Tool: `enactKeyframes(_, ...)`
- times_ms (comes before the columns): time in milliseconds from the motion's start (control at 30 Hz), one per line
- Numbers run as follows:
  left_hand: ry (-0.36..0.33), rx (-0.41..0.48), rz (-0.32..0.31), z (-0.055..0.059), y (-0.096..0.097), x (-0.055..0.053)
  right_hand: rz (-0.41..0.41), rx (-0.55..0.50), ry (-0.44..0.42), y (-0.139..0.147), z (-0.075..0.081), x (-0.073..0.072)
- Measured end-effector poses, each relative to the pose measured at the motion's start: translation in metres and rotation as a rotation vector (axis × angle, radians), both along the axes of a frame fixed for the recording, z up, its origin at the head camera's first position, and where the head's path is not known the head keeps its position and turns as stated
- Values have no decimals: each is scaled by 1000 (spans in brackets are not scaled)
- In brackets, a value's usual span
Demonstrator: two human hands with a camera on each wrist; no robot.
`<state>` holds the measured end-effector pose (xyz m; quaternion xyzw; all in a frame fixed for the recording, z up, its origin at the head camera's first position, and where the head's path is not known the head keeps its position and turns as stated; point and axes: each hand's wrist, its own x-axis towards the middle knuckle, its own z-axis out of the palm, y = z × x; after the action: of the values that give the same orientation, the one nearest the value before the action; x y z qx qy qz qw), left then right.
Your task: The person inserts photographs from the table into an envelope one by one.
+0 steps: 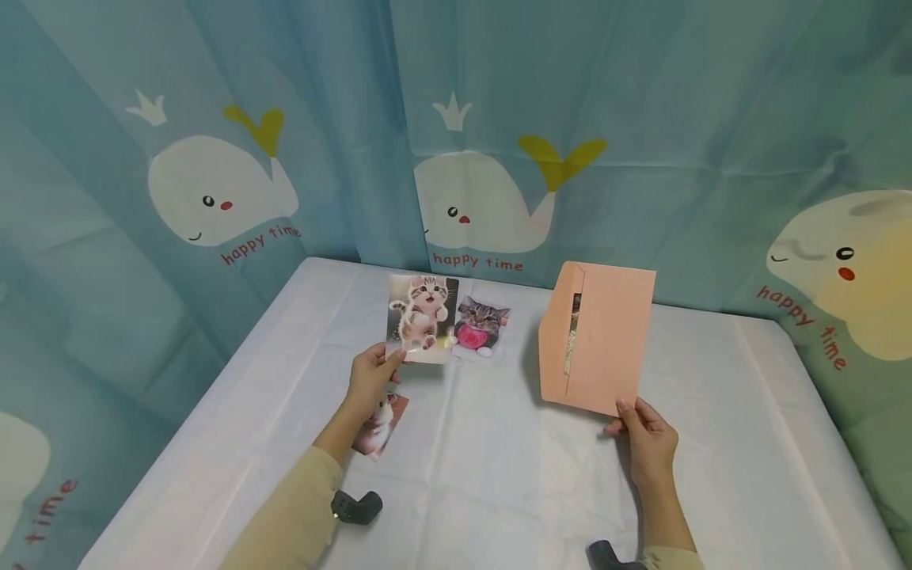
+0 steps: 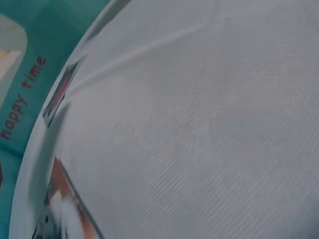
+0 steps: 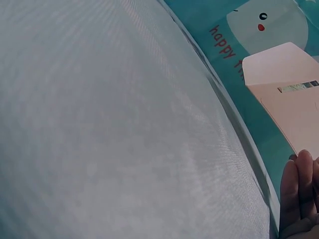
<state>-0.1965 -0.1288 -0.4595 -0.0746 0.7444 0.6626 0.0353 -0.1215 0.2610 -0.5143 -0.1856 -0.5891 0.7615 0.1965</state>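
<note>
In the head view my left hand [image 1: 370,376] pinches the lower left corner of a photo card [image 1: 422,321] showing a striped kitten. Just right of it on the table lies a second card [image 1: 483,326], a grey cat with a pink heart. Below the left hand a third card [image 1: 379,431] with a small white animal is partly covered by the wrist. My right hand [image 1: 650,443] grips the bottom edge of a pink envelope [image 1: 609,340], held up with its flap open to the left. A strip of another card [image 1: 573,332] shows through the envelope's opening.
A white cloth [image 1: 492,475] covers the table. Dark wrist devices, one by the left sleeve [image 1: 356,507] and one by the right [image 1: 606,554], hang close over it. Behind the table's far edge stands a teal curtain [image 1: 641,95] printed with whales.
</note>
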Motion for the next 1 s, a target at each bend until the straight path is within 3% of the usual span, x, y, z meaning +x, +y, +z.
enactKeyframes(133, 6, -13, -55, 2, 14, 5, -14, 21, -20, 2, 4, -1)
enactKeyframes(367, 131, -118, -145, 4, 30, 9, -3, 39, -41, 4, 9, -5)
enactKeyframes(600, 166, -48, -105, -3, 53, 14, 6, 39, -51, 5, 12, -2)
enactKeyframes(867, 171, -54, -119, -13, 67, 25, 13, 54, -106, 1, 7, 3)
enactKeyframes(1000, 149, -1, -124, -15, 77, 29, 24, 68, -103, -1, 5, 6)
